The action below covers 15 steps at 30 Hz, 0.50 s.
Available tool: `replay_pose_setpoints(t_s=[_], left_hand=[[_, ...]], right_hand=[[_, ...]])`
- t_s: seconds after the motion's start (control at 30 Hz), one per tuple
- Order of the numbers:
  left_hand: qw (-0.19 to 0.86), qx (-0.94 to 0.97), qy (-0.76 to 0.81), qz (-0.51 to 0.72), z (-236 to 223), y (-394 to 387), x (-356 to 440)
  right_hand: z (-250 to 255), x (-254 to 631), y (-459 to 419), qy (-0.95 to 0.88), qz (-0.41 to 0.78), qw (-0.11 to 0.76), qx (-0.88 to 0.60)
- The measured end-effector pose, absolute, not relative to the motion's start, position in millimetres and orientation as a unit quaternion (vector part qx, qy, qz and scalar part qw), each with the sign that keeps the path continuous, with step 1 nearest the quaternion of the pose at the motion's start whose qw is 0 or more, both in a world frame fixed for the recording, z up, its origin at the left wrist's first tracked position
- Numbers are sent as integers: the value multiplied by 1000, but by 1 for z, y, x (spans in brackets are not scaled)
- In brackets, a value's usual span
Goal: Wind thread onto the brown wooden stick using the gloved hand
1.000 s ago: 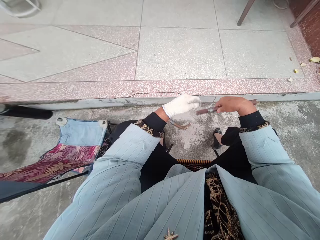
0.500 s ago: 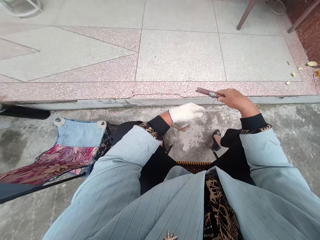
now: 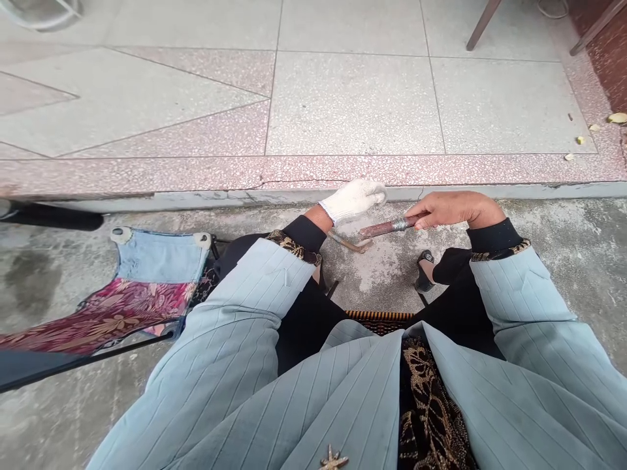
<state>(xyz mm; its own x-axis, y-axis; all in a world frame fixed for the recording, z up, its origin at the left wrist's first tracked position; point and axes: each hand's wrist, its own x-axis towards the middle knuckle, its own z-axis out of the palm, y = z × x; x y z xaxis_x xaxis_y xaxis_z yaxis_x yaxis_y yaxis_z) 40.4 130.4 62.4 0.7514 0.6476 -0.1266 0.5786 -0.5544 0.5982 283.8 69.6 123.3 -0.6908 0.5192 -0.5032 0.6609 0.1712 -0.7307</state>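
Observation:
My left hand point(image 3: 353, 199), in a white knitted glove, is held near the step's edge with its fingers curled together; whatever they may hold is hidden. My right hand point(image 3: 453, 209) is bare and closed around a reddish-brown wooden stick point(image 3: 379, 230) with silvery wire point(image 3: 400, 224) wound about it. The stick points left, its far end below my gloved hand. Close to that end, a thin bent brown stick point(image 3: 349, 243) shows below my left wrist; I cannot tell whether the two touch.
A tiled step point(image 3: 353, 104) with a pale edge runs across in front. To my left is a folding chair point(image 3: 151, 258) of denim and red floral cloth, near a black tube point(image 3: 53, 215). Furniture legs point(image 3: 482, 25) and a few yellowish leaves point(image 3: 617, 118) are at upper right.
My right hand has lowered the wire-wound stick down and to the left. My gloved left hand has moved up and slightly left, and more of the thin bent stick shows.

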Motion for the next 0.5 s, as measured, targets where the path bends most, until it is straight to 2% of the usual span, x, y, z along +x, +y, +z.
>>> replay_pose_setpoints(t_s=[0.13, 0.2, 0.3, 0.37, 0.43, 0.5], left_hand=[[328, 879, 345, 40, 60, 132, 43], [339, 877, 340, 20, 58, 131, 46], [367, 870, 329, 9, 51, 121, 51], [403, 866, 294, 30, 46, 113, 55], [436, 866, 242, 38, 43, 107, 57], [445, 871, 206, 36, 46, 105, 56]], right_hand=[[123, 284, 69, 755, -528, 51, 385], [124, 281, 68, 752, -508, 6, 421], [125, 278, 69, 740, -416, -91, 521], [122, 277, 72, 733, -325, -116, 586], [117, 278, 75, 735, -230, -86, 632], [111, 278, 77, 738, -172, -2, 653]])
